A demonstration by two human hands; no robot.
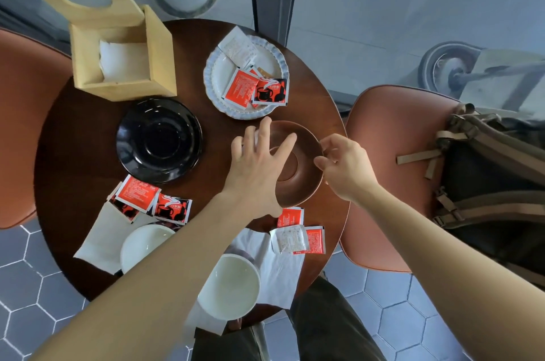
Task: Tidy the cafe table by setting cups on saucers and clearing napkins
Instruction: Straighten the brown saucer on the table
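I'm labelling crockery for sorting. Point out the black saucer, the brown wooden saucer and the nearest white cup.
black saucer (159, 140): head view, its centre well.
brown wooden saucer (306, 180): head view, bare right rim.
white cup (231, 287): head view, inside bottom.

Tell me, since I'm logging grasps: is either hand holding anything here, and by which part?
The right hand pinches the brown saucer by its right rim. The left hand is spread open over the saucer, gripping nothing.

Grey hexagon-tile floor (26, 281), brown leather chairs (392, 160), glass wall (383, 6)
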